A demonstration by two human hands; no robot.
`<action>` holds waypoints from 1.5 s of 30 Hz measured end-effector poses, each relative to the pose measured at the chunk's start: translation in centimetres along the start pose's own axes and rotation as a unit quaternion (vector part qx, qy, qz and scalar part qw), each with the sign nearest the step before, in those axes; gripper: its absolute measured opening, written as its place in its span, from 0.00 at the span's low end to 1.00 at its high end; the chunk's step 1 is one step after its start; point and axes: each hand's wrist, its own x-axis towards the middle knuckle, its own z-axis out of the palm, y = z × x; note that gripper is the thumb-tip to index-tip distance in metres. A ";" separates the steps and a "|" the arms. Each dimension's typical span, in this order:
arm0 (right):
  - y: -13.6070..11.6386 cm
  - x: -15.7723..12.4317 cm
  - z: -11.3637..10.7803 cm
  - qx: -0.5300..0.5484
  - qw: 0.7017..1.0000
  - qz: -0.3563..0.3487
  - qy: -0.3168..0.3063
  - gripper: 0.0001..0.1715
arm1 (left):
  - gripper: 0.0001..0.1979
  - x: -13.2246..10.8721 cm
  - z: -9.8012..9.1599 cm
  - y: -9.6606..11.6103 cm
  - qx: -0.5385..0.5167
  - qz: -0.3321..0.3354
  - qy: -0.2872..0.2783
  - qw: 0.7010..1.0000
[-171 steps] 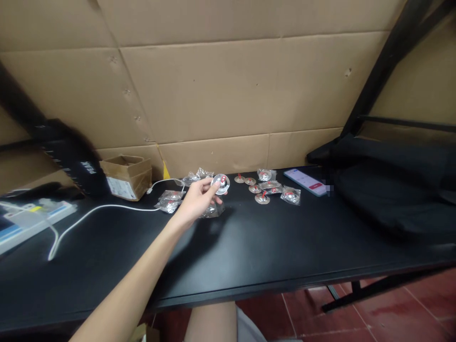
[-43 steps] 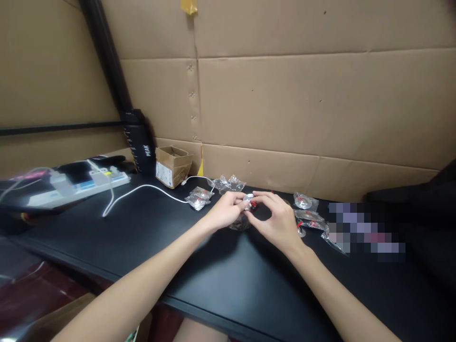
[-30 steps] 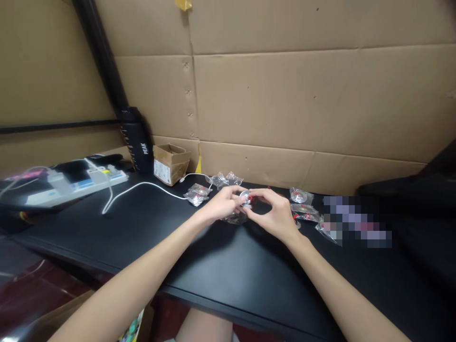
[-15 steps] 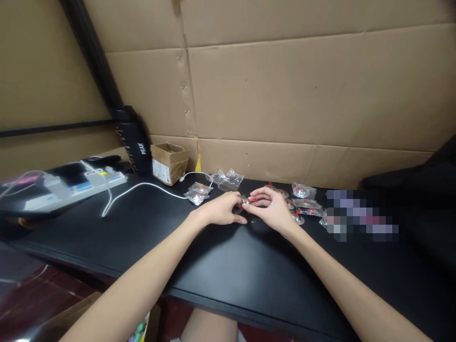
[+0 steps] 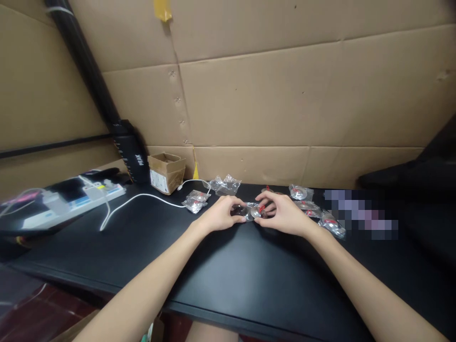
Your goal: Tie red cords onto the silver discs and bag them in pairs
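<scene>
Both my hands meet low over the black table (image 5: 228, 280), near its back edge. My left hand (image 5: 219, 216) is curled, its fingertips pinching a crumpled clear plastic bag (image 5: 241, 210) against the tabletop. My right hand (image 5: 283, 213) pinches a small clear round suction cup with a red tab (image 5: 257, 211) right beside that bag. Several more bagged suction cups (image 5: 306, 205) lie just right of my right hand. Two bagged ones (image 5: 194, 200) lie left of my left hand.
A small open cardboard box (image 5: 166, 171) and a black bottle (image 5: 133, 154) stand at the back left. A white cable (image 5: 142, 199) runs to a power strip (image 5: 71, 202) at far left. Cardboard sheets (image 5: 278, 95) form the back wall. A black bag (image 5: 427, 190) sits at right.
Since the oldest frame my right hand has joined my left at the suction cup. In the last second both hands lowered from above the table onto its surface.
</scene>
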 end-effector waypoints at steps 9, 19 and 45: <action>1.1 0.3 0.4 -0.026 0.999 -0.021 0.040 0.24 | 0.15 0.5 1.5 0.4 0.049 -0.007 0.046 0.998; 1.5 1.0 0.0 0.026 0.996 0.055 0.065 0.29 | 0.19 0.5 1.4 0.1 0.060 -0.004 0.022 0.998; 1.4 0.4 -0.4 -0.047 0.998 -0.012 0.038 0.29 | 0.15 0.3 1.6 0.5 0.017 0.018 0.045 0.999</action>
